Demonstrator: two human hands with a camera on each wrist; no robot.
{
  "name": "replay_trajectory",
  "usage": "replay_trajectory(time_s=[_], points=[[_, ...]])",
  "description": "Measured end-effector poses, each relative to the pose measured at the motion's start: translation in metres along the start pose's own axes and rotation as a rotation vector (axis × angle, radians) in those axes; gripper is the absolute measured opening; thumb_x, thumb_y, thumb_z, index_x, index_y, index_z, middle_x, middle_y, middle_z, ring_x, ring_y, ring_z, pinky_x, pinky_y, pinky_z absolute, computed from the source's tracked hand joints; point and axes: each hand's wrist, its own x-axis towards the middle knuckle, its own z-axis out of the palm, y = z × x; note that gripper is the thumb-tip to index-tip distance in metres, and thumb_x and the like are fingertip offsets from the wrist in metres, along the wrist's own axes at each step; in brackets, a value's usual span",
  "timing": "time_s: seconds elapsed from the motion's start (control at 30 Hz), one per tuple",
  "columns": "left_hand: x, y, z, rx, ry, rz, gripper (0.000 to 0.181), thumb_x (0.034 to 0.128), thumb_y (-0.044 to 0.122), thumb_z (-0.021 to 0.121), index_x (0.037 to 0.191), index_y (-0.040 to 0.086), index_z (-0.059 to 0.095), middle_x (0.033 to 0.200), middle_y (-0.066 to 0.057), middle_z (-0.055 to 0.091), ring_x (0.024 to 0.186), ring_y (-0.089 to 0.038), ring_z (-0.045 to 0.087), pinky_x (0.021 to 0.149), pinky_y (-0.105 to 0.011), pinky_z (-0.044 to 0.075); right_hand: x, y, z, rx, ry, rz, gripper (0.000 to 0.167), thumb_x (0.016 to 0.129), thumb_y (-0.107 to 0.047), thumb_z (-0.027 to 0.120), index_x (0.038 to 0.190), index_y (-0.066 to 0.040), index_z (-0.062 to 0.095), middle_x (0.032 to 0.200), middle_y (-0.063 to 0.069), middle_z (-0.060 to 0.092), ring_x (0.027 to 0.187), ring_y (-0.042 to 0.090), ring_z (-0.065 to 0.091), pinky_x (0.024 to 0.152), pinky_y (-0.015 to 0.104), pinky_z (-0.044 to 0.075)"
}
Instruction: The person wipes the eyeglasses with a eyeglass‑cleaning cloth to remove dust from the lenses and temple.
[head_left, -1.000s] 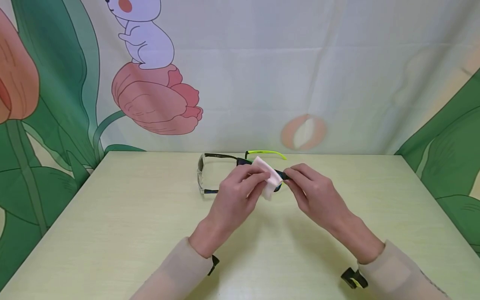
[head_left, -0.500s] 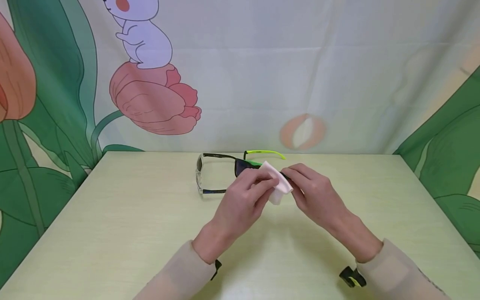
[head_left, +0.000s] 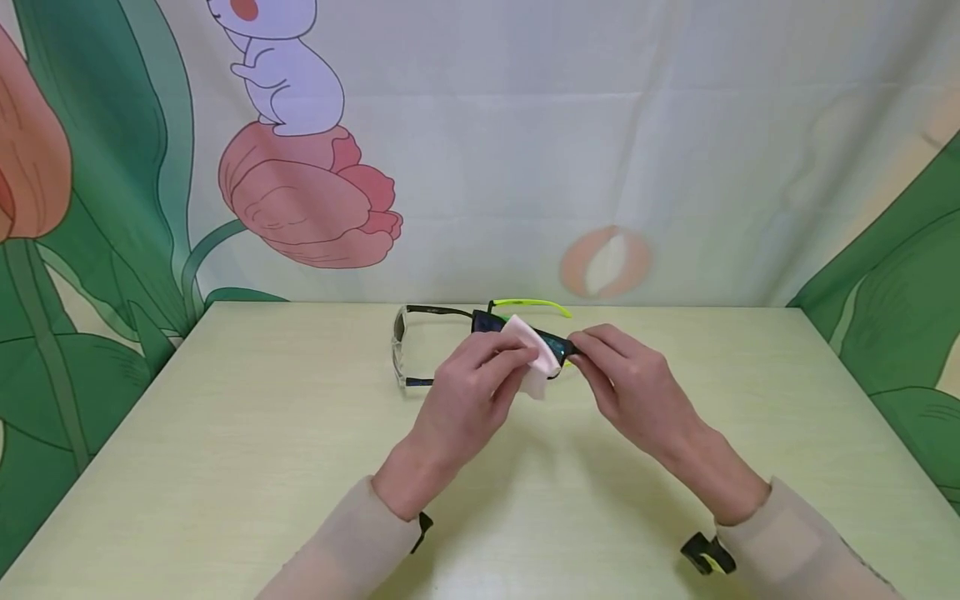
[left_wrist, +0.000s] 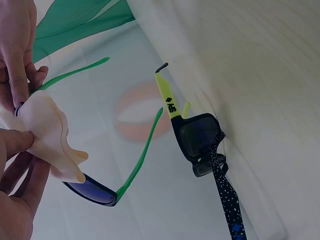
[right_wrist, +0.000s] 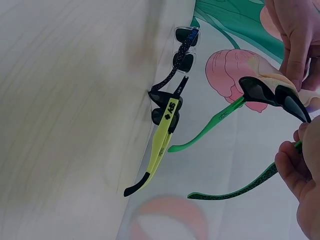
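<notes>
Behind a pale surface [head_left: 225, 458] hangs a flower-printed curtain [head_left: 480, 158], while above it the left hand [head_left: 468, 387] pinches a pink cloth [left_wrist: 45, 122] against green-armed sunglasses [right_wrist: 259, 92] gripped by the right hand [head_left: 637, 383], yellow-armed sunglasses [right_wrist: 163, 130] and clear-framed sunglasses [head_left: 399, 350] resting below.

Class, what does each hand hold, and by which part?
Left hand: pale cloth, by its folds. Right hand: green-armed sunglasses, by one hinged front corner.
</notes>
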Motion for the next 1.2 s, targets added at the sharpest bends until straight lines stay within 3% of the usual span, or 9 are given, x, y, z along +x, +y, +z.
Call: replay_trajectory(time_s=[0.4, 0.9, 1.2], points=[[0.004, -0.003, -0.001, -0.005, -0.010, -0.062, 0.018, 0.0884, -0.003, 0.078, 0.106, -0.001, 0.076, 0.108, -0.011, 0.069, 0.099, -0.025, 0.067, 0.088, -0.029, 0.058, 0.001, -0.005, 0.001, 0.004, 0.000, -0.016, 0.029, 0.081, 0.008, 0.082, 0.108, 0.004, 0.072, 0.101, 0.010, 0.067, 0.085, 0.022, 0.069, 0.077, 0.035, 0.062], [0.009, 0.007, 0.001, 0.003, -0.026, 0.009, 0.017, 0.0883, -0.003, 0.078, 0.105, 0.000, 0.076, 0.107, -0.011, 0.067, 0.096, -0.025, 0.064, 0.086, -0.028, 0.057, -0.001, -0.007, 0.005, 0.009, 0.028, 0.018, 0.026, 0.081, 0.011, 0.080, 0.105, 0.002, 0.073, 0.099, 0.009, 0.068, 0.084, 0.021, 0.069, 0.072, 0.034, 0.062], [0.007, 0.009, -0.001, 0.012, -0.049, 0.018, 0.018, 0.0875, -0.003, 0.079, 0.105, 0.001, 0.076, 0.109, -0.012, 0.067, 0.099, -0.026, 0.065, 0.089, -0.029, 0.057, -0.004, -0.006, 0.005, 0.025, 0.059, 0.055, 0.028, 0.081, 0.014, 0.079, 0.106, 0.004, 0.073, 0.099, 0.011, 0.068, 0.084, 0.023, 0.070, 0.071, 0.037, 0.062]])
